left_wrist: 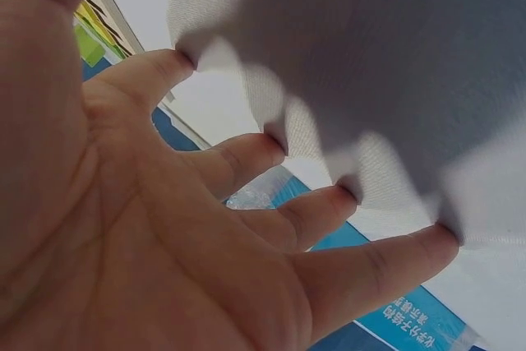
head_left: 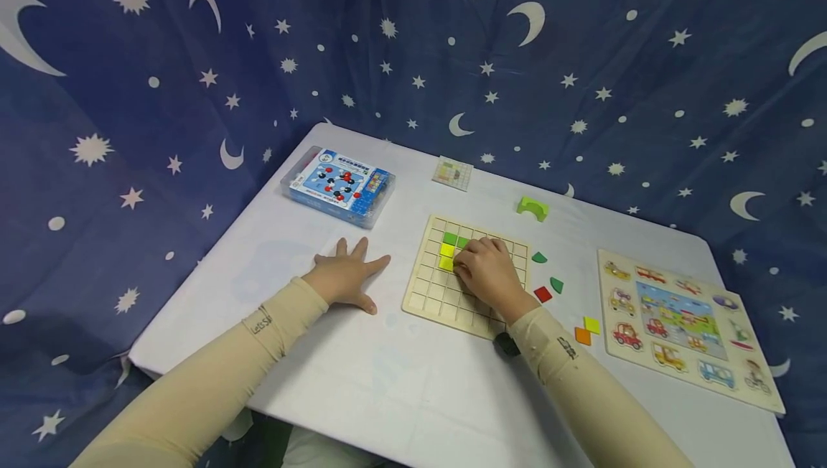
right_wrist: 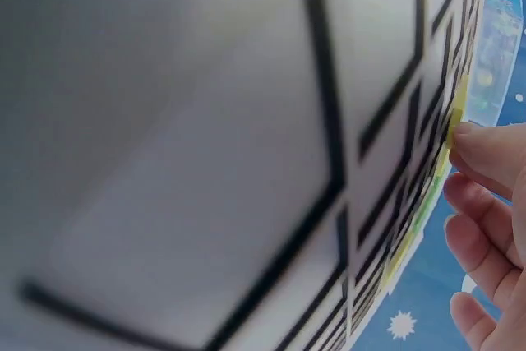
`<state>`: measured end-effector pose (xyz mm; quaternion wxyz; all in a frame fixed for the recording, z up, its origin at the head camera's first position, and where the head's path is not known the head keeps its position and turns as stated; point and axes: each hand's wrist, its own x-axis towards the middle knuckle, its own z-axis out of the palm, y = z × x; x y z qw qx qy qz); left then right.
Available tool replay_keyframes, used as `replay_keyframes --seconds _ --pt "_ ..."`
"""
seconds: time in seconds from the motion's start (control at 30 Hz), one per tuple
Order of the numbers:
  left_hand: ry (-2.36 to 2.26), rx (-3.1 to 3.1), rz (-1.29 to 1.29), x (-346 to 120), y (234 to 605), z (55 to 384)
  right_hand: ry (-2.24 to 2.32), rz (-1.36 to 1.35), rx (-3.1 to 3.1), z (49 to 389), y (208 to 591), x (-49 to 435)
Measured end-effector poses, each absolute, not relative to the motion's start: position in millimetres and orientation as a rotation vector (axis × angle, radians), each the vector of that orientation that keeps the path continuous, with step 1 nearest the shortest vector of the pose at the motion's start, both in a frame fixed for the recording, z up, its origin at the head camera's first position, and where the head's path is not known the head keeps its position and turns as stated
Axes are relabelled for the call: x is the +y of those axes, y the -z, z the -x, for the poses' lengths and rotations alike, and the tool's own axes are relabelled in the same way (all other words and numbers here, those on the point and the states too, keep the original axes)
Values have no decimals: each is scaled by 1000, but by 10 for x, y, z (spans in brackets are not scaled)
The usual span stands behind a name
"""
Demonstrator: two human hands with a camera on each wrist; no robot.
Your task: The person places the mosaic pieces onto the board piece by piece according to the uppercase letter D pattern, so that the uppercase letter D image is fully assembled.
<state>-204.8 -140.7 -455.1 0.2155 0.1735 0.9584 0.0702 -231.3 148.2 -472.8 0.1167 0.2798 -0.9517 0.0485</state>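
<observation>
My right hand (head_left: 486, 270) is over a wooden grid board (head_left: 429, 299). Its thumb (right_wrist: 485, 150) touches a yellow square tile (right_wrist: 454, 125) that lies against the board; the other fingers are bent and apart from the tile. Beside the thumb, yellow tiles (head_left: 447, 250) sit in the grid below a green tile (head_left: 450, 238). The hand hides part of the board. My left hand (head_left: 342, 275) is spread on the white table, left of the board, its fingertips touching the cloth and nothing held.
Behind the left hand is a boxed molecule set (head_left: 339, 184). A pattern card (head_left: 452, 174) and a green arch block (head_left: 533, 208) stand farther back. Right of the board lie green pieces (head_left: 557, 285), a red tile (head_left: 543, 294), an orange tile (head_left: 583, 336) and a vehicle puzzle (head_left: 685, 321).
</observation>
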Motion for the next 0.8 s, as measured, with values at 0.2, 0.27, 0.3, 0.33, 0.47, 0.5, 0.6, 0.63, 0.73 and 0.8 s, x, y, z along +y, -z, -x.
replay_keyframes --seconds 0.2,0.27,0.3,0.33,0.47,0.5,0.6,0.63,0.73,0.8 --pt "-199 2664 -490 -1409 4559 2057 -143 -828 -2778 2326 4769 1468" --pt "-199 2664 -490 -1409 4571 2063 -142 -830 -2780 2329 4768 1462" --pt "-198 2663 -490 -1411 4580 2067 -142 -830 -2781 2330 4765 1460" --pt "-198 2661 -491 -1414 4584 2069 -144 -831 -2781 2328 4760 1461" --pt "-199 2661 -495 -1428 4591 2069 -150 -815 -2794 2297 4718 1484" --pt "-199 2661 -495 -1431 4592 2067 -156 -809 -2796 2283 4706 1503" --pt "-198 2660 -498 -1422 4591 2070 -176 -769 -2817 2220 4658 1614" --pt "-199 2657 -498 -1419 4591 2070 -182 -755 -2822 2194 4650 1667" --pt "-198 2643 -497 -1413 4587 2071 -208 -694 -2846 2097 4620 1858" --pt "-198 2642 -495 -1412 4581 2071 -211 -658 -2850 2036 4615 2008"
